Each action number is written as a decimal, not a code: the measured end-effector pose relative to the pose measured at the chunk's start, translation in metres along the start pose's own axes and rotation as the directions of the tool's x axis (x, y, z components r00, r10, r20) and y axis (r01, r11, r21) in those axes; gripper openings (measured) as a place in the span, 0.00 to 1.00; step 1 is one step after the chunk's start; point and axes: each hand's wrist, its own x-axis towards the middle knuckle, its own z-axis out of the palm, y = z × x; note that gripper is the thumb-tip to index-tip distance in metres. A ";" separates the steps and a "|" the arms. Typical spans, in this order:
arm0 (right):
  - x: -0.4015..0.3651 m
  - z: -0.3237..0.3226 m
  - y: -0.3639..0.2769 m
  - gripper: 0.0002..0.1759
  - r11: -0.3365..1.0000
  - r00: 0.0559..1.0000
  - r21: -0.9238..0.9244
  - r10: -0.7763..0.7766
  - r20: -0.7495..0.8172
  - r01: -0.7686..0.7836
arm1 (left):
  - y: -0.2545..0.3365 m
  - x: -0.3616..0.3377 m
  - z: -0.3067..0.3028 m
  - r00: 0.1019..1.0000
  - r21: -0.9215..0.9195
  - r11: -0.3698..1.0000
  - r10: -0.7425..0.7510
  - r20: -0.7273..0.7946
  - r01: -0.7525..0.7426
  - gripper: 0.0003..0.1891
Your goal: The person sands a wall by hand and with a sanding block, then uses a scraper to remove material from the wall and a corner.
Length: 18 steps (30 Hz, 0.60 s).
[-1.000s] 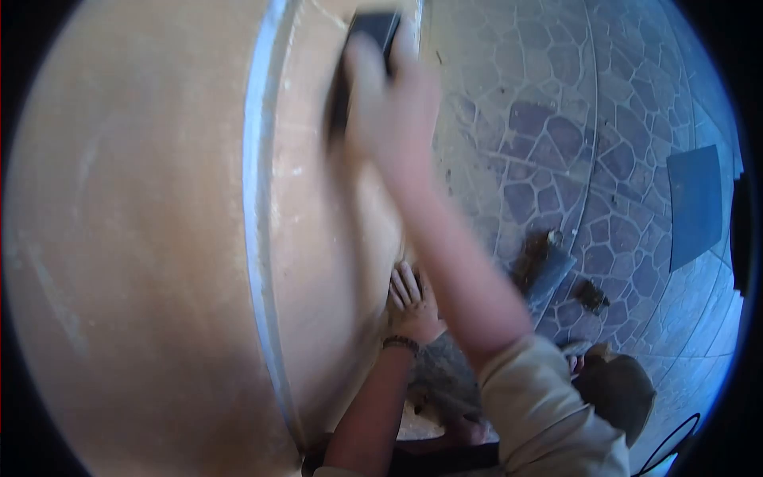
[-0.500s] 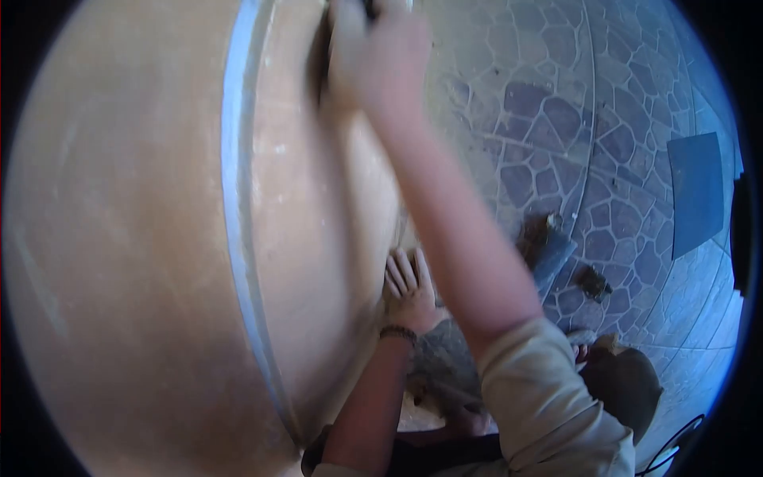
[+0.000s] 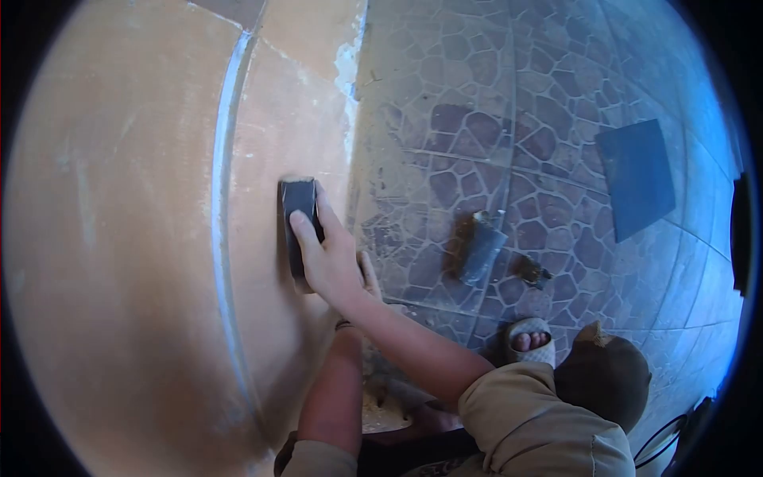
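My right hand [image 3: 332, 258] grips a dark sanding block [image 3: 298, 208], thumb on its face and fingers along its right side. The block lies lengthwise against the beige wall [image 3: 278, 119], right of a pale groove-like stripe [image 3: 218, 183]. Behind my right wrist, my left hand [image 3: 368, 274] is mostly hidden. Its visible fingers are stretched out near the foot of the wall, and a dark bracelet [image 3: 343, 324] circles that wrist.
On the stone-patterned floor [image 3: 548, 143] lie a grey, roll-like piece [image 3: 483, 253], a small dark scrap [image 3: 532, 272] and a dark flat sheet [image 3: 638, 179]. A slippered foot [image 3: 531, 342] and a bent knee [image 3: 608, 381] are at lower right, near a black cable [image 3: 664, 445].
My right hand has moved down the wall with the sanding block, from the top of the view to its middle. The view has shifted, and my right forearm now covers most of my left hand.
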 end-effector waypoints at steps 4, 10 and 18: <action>0.016 -0.038 -0.005 0.31 0.995 0.997 0.051 0.081 0.005 -0.081 | 0.007 -0.016 0.022 0.927 -0.115 0.978 0.121 -0.356 -0.172 0.66; 0.028 -0.076 -0.022 0.29 0.964 0.994 0.257 0.094 -0.059 -0.076 | 0.003 -0.021 -0.074 0.983 -0.505 0.862 0.123 0.133 -0.040 0.57; 0.024 -0.075 -0.061 0.28 0.951 0.989 0.308 0.062 -0.135 -0.018 | -0.062 -0.034 -0.179 0.992 0.309 0.945 0.123 -0.026 -0.109 0.31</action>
